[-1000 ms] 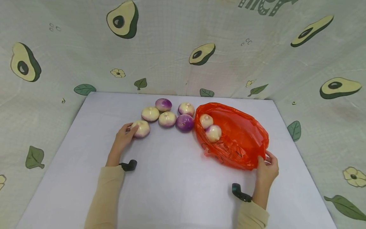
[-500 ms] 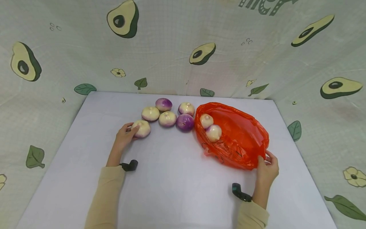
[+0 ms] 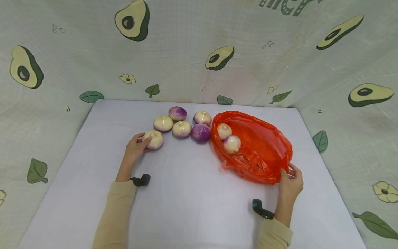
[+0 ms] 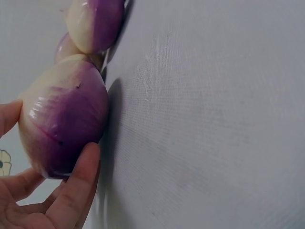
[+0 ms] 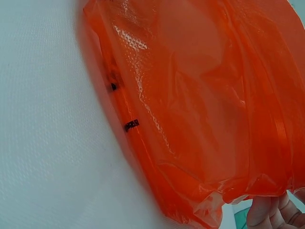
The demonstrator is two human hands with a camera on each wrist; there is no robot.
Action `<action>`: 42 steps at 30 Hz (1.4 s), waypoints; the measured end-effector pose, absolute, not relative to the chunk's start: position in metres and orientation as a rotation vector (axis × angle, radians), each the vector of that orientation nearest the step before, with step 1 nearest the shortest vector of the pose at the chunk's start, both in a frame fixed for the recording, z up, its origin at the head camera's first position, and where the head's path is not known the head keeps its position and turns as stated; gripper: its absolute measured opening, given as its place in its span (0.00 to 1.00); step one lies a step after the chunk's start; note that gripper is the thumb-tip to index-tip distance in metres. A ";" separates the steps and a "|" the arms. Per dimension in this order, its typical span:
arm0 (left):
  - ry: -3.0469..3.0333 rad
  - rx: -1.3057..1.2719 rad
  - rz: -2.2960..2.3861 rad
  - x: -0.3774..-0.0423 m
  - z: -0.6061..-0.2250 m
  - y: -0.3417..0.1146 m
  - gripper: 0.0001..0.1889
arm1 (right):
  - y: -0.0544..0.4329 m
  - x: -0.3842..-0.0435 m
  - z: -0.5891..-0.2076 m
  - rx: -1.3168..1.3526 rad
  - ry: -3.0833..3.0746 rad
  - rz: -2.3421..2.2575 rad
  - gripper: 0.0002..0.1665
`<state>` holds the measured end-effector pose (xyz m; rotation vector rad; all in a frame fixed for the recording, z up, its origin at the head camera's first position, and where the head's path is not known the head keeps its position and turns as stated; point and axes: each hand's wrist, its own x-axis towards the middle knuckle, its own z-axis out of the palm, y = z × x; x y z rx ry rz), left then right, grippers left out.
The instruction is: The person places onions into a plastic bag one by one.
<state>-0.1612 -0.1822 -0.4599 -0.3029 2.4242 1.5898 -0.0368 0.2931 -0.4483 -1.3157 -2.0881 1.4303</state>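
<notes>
At the left of the head view, my left hand grips a glossy white-and-purple turnip between thumb and fingers. The left wrist view shows the thumb on the pale side of this turnip and the fingers under its purple end, close over the table. To the right, a red plastic bag lies with its mouth spread wide, two turnips inside against its left wall. My right hand pinches the bag's near right rim; its fingertips show at the lower edge of the right wrist view.
Several more turnips sit in a cluster at the back middle of the white table. A purple one lies right beside the bag's left rim. A cloth printed with avocados hangs behind and at the sides.
</notes>
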 end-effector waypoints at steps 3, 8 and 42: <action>2.434 -0.307 1.586 -0.160 -0.457 -0.181 0.38 | 0.293 -0.037 -0.448 -1.320 -2.087 1.423 0.25; 2.463 -0.302 1.588 -0.159 -0.456 -0.178 0.38 | 0.292 -0.038 -0.447 -1.310 -2.084 1.424 0.25; 2.498 0.052 1.709 -0.155 -0.430 -0.095 0.29 | 0.293 -0.038 -0.447 -1.331 -2.082 1.446 0.26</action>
